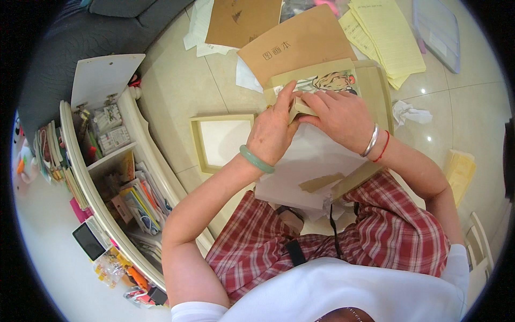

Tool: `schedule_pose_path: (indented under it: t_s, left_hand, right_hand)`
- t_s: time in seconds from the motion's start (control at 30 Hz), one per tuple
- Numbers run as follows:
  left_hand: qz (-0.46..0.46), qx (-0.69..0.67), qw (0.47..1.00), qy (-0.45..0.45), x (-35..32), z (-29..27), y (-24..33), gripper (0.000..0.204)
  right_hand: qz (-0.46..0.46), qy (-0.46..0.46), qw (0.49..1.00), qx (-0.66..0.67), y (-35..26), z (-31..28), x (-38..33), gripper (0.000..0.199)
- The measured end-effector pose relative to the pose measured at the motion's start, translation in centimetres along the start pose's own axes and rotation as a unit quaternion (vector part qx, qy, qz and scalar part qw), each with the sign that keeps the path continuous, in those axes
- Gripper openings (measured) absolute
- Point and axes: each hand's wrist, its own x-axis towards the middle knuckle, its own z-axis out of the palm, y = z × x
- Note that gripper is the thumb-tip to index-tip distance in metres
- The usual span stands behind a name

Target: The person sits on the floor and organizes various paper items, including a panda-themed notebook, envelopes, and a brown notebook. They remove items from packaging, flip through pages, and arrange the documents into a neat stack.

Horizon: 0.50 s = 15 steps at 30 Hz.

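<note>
Ahead of my lap, both hands are closed around a small beige box-like cardboard piece (300,109). My left hand (271,126) grips its left side, thumb beneath and fingers pointing up. From the right, my right hand (343,119) has bent fingers on its upper edge. Part of the piece is hidden behind the fingers. Just beyond lies a beige board with a printed picture (335,80), partly covered by my right hand. Below my hands a large white sheet (306,166) spreads toward my knees, with a torn brown strip (321,182) on it.
A shallow beige-rimmed tray (195,142) lies on the tiles to the left. An open white cabinet (155,161) with books and boxes stands farther left. Brown drawing pads (300,45), yellow paper sheets (389,40), a clear plastic case (437,35) and crumpled tissue (410,112) lie around.
</note>
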Motion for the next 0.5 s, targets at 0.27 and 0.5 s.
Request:
schedule_pose_path:
  t_s: [0.27, 0.5]
  left_hand:
    - [0.007, 0.206, 0.973, -0.109, -0.9, -0.6, -0.2, 0.033]
    - [-0.01, -0.015, 0.985, -0.172, -1.9, -3.0, -0.1, 0.031]
  right_hand:
    - [0.017, -0.077, 0.994, 0.075, 0.0, 0.4, -0.5, 0.025]
    - [0.025, -0.16, 0.953, 0.256, 2.4, -1.5, -1.6, 0.022]
